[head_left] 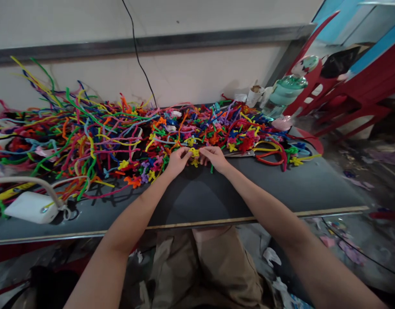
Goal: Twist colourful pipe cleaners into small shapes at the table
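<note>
My left hand point(177, 161) and my right hand point(214, 158) meet at the middle of a dark grey table point(197, 197). Both pinch a small yellow pipe-cleaner flower point(194, 152) held between their fingertips. Just behind them lies a big tangled heap of pipe cleaners point(88, 133) in many colours, with several small twisted flower shapes point(142, 171) scattered along its near side.
A white box with a cable point(31, 207) sits at the table's left front. A paper cup point(254, 95) and a green-lidded jar point(282, 96) stand at the back right, beside red plastic chairs point(345, 94). A black wire point(139, 56) hangs down the wall.
</note>
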Demonstrator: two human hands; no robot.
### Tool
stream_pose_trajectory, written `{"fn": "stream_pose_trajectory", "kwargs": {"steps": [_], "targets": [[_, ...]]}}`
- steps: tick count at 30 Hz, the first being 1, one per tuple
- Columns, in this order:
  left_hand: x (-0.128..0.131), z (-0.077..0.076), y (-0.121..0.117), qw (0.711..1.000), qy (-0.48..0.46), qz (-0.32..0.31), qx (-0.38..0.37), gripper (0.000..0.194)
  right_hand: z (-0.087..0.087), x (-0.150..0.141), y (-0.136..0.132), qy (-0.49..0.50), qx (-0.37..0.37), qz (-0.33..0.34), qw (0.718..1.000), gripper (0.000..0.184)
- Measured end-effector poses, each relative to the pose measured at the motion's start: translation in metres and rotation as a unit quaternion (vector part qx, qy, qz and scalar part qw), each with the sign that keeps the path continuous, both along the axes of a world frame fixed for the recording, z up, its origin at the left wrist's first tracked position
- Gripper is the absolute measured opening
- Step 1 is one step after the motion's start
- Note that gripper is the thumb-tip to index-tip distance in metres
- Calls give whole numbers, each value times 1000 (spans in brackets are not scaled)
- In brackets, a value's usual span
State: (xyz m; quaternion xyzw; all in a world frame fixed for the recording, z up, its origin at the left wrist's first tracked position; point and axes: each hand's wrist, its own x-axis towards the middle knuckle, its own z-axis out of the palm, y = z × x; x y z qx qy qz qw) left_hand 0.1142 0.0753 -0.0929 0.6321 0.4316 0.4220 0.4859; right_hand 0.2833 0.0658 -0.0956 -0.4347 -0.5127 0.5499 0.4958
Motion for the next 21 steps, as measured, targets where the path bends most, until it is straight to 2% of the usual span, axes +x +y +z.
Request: {"fn": "stream_pose_trajectory", "kwargs": {"steps": [7,13,18,21], "targets": [[4,3,-4,993,-78,-77,-41,30,-5,-1,2,-59,29,-23,998,45],[4,9,-8,987,-115,-83,-70,40,-6,1,2,-56,22,-6,998,42],[0,9,-4,968,-127,-134,-172,60,-9,-1,4,-72,26,-25,997,41],[0,10,-3,949,-146,-168,-222,65,-9,-1,3,-69,25,-22,997,39]]}}
